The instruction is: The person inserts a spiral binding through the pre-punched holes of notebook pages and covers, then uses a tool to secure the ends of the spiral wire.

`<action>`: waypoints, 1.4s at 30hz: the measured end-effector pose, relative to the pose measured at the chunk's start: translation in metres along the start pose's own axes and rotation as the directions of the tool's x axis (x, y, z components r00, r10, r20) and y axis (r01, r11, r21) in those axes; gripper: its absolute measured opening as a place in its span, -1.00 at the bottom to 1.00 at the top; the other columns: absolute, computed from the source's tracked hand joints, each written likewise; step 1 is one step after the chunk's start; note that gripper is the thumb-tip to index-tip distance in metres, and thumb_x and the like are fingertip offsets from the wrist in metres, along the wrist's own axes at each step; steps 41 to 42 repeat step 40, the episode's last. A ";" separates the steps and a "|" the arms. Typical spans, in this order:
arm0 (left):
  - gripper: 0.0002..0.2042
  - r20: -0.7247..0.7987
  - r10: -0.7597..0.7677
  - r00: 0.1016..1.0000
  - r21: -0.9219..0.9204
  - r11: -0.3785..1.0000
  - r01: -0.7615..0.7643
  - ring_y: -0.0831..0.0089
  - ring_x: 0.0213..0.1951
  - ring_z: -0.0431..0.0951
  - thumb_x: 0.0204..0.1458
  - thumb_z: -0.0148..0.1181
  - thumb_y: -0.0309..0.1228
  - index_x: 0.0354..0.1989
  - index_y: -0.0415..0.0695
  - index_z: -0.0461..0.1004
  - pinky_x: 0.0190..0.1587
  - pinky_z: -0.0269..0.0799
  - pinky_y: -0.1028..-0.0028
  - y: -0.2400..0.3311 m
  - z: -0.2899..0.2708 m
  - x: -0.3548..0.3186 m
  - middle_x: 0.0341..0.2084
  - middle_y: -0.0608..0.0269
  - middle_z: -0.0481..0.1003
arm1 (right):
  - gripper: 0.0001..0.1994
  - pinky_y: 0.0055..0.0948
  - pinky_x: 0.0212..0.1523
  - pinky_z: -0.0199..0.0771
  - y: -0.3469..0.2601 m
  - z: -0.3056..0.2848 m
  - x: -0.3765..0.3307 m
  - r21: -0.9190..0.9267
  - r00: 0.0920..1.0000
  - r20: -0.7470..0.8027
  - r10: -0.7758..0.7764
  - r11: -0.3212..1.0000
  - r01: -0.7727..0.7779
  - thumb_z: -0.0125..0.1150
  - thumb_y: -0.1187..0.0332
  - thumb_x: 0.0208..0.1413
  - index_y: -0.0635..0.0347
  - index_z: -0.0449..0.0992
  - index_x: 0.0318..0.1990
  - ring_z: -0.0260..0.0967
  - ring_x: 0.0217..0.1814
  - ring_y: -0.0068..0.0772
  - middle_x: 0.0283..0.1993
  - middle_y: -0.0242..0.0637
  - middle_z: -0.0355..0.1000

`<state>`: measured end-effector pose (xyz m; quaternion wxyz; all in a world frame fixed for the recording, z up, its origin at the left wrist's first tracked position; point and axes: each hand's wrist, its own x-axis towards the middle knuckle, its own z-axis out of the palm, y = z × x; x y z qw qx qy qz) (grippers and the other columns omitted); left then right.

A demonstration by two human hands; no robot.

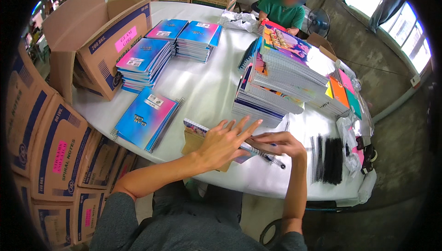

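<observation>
A notebook (192,144) with a brown board back and a printed edge lies at the near side of the table, partly hidden under my hands. My left hand (223,141) rests across it, fingers stretched out and spread. Along the notebook's right edge, my right hand (282,144) has its fingers pressed together around a black spiral coil (275,160). The coil's end sticks out below the hand toward me. How far the coil runs through the holes is hidden by my fingers.
Beyond my hands rises a tall stack of notebooks (276,87). Black coils (332,160) lie at right. Blue-pink spiral notebooks (146,118) form several piles at left, beside an open carton (103,50). More cartons (57,145) stand at lower left. A person in green (287,15) sits across the table.
</observation>
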<state>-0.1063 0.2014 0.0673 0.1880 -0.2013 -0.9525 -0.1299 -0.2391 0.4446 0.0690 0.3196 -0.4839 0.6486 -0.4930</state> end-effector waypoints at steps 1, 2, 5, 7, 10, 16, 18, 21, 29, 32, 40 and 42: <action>-0.05 -0.007 -0.008 1.000 0.000 1.000 0.008 0.01 0.10 0.48 -0.07 0.28 0.03 0.46 0.04 -0.11 0.18 0.35 0.17 -0.001 0.000 0.000 0.28 -0.08 0.25 | -0.57 -0.36 0.15 0.38 -0.003 0.010 0.006 0.363 0.948 -0.029 -0.317 0.880 0.306 0.16 0.27 0.07 0.23 0.54 0.09 0.41 0.16 -0.23 0.13 -0.08 0.48; -0.05 -0.013 -0.006 1.000 0.000 1.000 0.006 0.01 0.10 0.48 -0.07 0.29 0.04 0.46 0.05 -0.10 0.18 0.35 0.17 -0.003 0.001 -0.002 0.26 -0.07 0.27 | -0.57 -0.32 0.16 0.38 -0.009 0.014 0.012 0.208 0.990 0.005 -0.143 0.968 0.139 0.17 0.27 0.06 0.27 0.54 0.08 0.40 0.17 -0.17 0.12 -0.02 0.47; -0.06 -0.022 0.004 1.000 -0.012 1.000 -0.005 0.02 0.08 0.49 -0.09 0.29 0.05 0.45 0.06 -0.07 0.18 0.35 0.18 -0.006 0.000 -0.004 0.22 -0.03 0.33 | -0.55 -0.22 0.17 0.38 -0.013 0.012 0.026 -0.286 0.977 0.018 0.211 0.938 -0.197 0.18 0.27 0.02 0.37 0.55 0.04 0.37 0.23 0.00 0.12 0.14 0.43; -0.07 -0.015 -0.026 1.000 -0.032 0.999 0.026 0.02 0.08 0.50 -0.10 0.29 0.05 0.45 0.08 -0.04 0.18 0.35 0.19 -0.005 0.000 -0.008 0.20 -0.01 0.36 | -0.58 -0.28 0.14 0.40 0.005 0.017 0.016 0.154 0.996 -0.079 -0.044 0.986 0.056 0.20 0.29 0.04 0.32 0.56 0.04 0.41 0.17 -0.11 0.11 0.06 0.46; -0.07 -0.050 -0.051 0.997 -0.021 0.999 0.050 0.06 0.06 0.51 -0.13 0.30 0.06 0.44 0.09 0.00 0.17 0.35 0.19 -0.016 -0.002 -0.008 0.15 0.02 0.40 | -0.59 -0.23 0.13 0.41 -0.003 0.018 0.024 0.319 0.976 -0.020 -0.217 0.924 0.212 0.21 0.28 0.05 0.27 0.57 0.05 0.40 0.16 -0.08 0.11 0.09 0.45; -0.06 -0.071 -0.064 0.995 -0.029 0.998 0.062 0.13 0.03 0.53 -0.17 0.31 0.06 0.43 0.08 0.02 0.16 0.35 0.18 -0.019 -0.007 -0.012 0.13 0.06 0.43 | -0.54 -0.21 0.11 0.43 0.011 0.024 0.027 0.576 0.902 -0.133 -0.411 0.709 0.407 0.25 0.18 0.05 0.29 0.55 0.05 0.44 0.11 -0.05 0.12 0.07 0.45; -0.05 -0.097 -0.049 0.994 -0.046 0.998 0.044 0.13 0.02 0.53 -0.18 0.31 0.06 0.43 0.08 0.02 0.15 0.35 0.19 -0.019 -0.001 -0.010 0.13 0.06 0.43 | -0.54 -0.15 0.12 0.41 0.014 0.018 0.026 0.226 0.987 -0.023 -0.161 0.961 0.162 0.18 0.16 0.07 0.30 0.56 0.05 0.43 0.12 0.01 0.13 0.11 0.43; -0.05 -0.097 -0.056 0.994 -0.013 0.998 0.055 0.13 0.02 0.53 -0.19 0.32 0.04 0.43 0.07 0.02 0.14 0.36 0.19 -0.023 -0.005 -0.015 0.12 0.08 0.43 | -0.48 -0.08 0.18 0.35 0.000 0.021 0.039 -0.042 0.979 -0.093 0.181 0.982 -0.186 0.13 0.10 0.07 0.39 0.55 0.03 0.40 0.16 0.08 0.13 0.17 0.42; -0.04 -0.107 -0.081 0.991 -0.018 0.997 0.079 0.16 0.04 0.51 -0.21 0.35 0.02 0.42 0.11 0.03 0.16 0.35 0.17 -0.028 -0.008 -0.015 0.12 0.13 0.44 | -0.46 -0.27 0.16 0.35 0.016 0.024 0.041 0.369 0.989 -0.145 -0.012 0.927 0.065 0.14 0.14 0.03 0.48 0.53 0.02 0.38 0.18 -0.06 0.13 0.12 0.43; -0.04 -0.107 -0.087 0.990 -0.012 0.996 0.086 0.16 0.04 0.51 -0.22 0.36 0.01 0.42 0.12 0.03 0.16 0.34 0.16 -0.032 -0.010 -0.019 0.11 0.13 0.44 | -0.45 -0.27 0.18 0.36 0.005 0.024 0.050 0.246 0.985 -0.025 -0.171 0.954 0.172 0.17 0.14 0.01 0.47 0.52 0.04 0.38 0.18 -0.05 0.13 0.13 0.42; -0.04 -0.027 -0.125 0.992 -0.026 0.992 0.125 0.18 0.09 0.49 -0.19 0.36 -0.01 0.43 0.11 0.00 0.22 0.30 0.15 -0.042 -0.017 -0.023 0.19 0.11 0.38 | -0.33 0.18 0.35 0.09 -0.011 0.023 0.070 -0.040 0.987 0.059 0.149 0.988 -0.146 0.11 -0.18 0.08 0.26 0.53 0.10 0.28 0.31 0.09 0.24 0.03 0.35; -0.04 -0.027 -0.125 0.992 -0.026 0.992 0.125 0.18 0.09 0.49 -0.19 0.36 -0.01 0.43 0.11 0.00 0.22 0.30 0.15 -0.042 -0.017 -0.023 0.19 0.11 0.38 | -0.33 0.18 0.35 0.09 -0.011 0.023 0.070 -0.040 0.987 0.059 0.149 0.988 -0.146 0.11 -0.18 0.08 0.26 0.53 0.10 0.28 0.31 0.09 0.24 0.03 0.35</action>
